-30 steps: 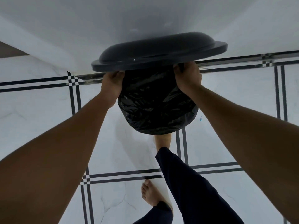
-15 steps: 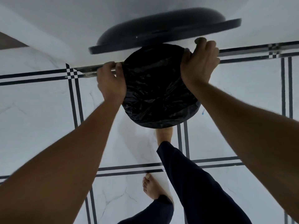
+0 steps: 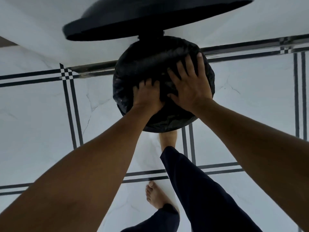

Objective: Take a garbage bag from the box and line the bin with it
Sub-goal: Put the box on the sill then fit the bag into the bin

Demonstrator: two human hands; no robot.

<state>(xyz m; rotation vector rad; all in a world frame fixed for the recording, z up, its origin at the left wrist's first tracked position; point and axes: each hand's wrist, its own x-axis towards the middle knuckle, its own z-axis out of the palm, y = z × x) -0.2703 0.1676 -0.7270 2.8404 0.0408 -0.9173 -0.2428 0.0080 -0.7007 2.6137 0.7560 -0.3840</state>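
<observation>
The round bin is wrapped in the black garbage bag (image 3: 147, 64), whose plastic covers the mouth and hangs over the rim and the near wall (image 3: 167, 126). The bin's dark lid (image 3: 150, 19) stands raised behind it, blurred. Both my hands are over the bin's mouth. My left hand (image 3: 147, 96) is at the near left of the opening, and its fingers dip into the plastic, out of sight. Beside it, my right hand (image 3: 189, 86) lies flat on the bag with its fingers spread.
The bin stands on a white tiled floor (image 3: 41, 123) with black double lines, close to a white wall (image 3: 50, 30). One bare foot (image 3: 168, 138) is tucked at the bin's front base. The other foot (image 3: 155, 196) and dark trouser legs are below.
Both hands moved from the bin's sides onto its mouth and lie on the bag. The lid swung higher. The view shifted closer over the bin.
</observation>
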